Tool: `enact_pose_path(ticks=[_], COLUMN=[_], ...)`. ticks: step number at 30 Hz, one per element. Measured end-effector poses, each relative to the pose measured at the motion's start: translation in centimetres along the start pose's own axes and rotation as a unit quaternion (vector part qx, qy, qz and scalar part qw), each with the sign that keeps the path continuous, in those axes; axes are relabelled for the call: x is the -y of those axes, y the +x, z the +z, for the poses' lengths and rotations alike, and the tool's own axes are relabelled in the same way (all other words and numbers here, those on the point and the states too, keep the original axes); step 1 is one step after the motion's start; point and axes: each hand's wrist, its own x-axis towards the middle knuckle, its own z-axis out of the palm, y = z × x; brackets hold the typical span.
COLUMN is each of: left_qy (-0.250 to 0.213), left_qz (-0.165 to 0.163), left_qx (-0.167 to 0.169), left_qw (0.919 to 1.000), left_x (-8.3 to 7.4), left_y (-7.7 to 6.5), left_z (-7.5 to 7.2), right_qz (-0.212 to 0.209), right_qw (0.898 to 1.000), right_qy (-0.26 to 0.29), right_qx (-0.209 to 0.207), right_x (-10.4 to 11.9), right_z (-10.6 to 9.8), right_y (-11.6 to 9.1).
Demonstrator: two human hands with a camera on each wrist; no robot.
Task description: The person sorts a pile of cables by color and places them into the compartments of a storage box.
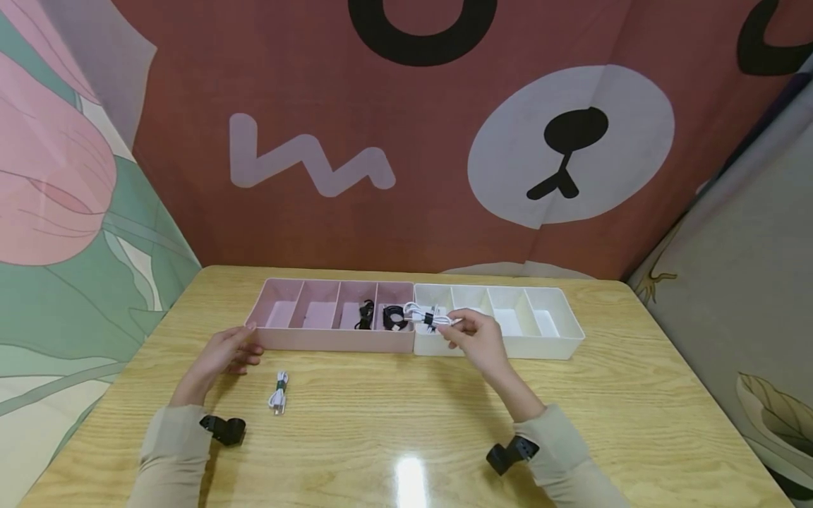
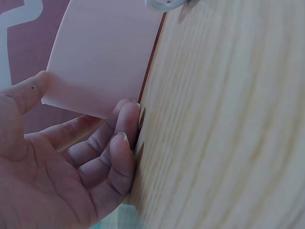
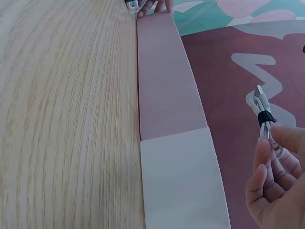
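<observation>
My right hand [image 1: 480,341] pinches a coiled white USB cable [image 1: 429,317], bound with a black strap, above the seam between two divided boxes. In the right wrist view its metal USB plug [image 3: 259,89] points up, away from the fingers. My left hand [image 1: 222,356] holds the left end of the pink divided box [image 1: 336,341], its thumb at the top corner and its fingers curled low against the end. Black cables lie in the two rightmost pink compartments. Another white cable [image 1: 278,393], with a dark green tie, lies on the table near my left hand.
A white divided box [image 1: 540,347] stands end to end with the pink one, and the held cable partly hides its leftmost compartment. Both stand toward the back of the wooden table [image 1: 356,423]. Behind rises a printed cloth [image 1: 305,233].
</observation>
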Motion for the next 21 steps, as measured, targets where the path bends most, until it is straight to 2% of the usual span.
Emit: enact_pose_path(ticks=[2, 10, 21], left_qy=[0.002, 0.002, 0.002], left_qz=[0.001, 0.015, 0.018], left_qx=[0.001, 0.003, 0.004], left_qw=[1.0000, 0.9999, 0.9998], left_x=[0.0, 0.1, 0.2], left_y=[0.0, 0.0, 0.0], left_z=[0.0, -0.1, -0.1], right_qz=[-0.004, -0.011, 0.006], right_qw=[1.000, 0.999, 0.997], right_qy=[-0.008, -0.021, -0.012], right_qx=[-0.006, -0.037, -0.078], right_x=[-1.0, -1.4, -2.1], right_z=[-0.2, -1.0, -2.0], right_y=[0.4, 0.7, 1.1])
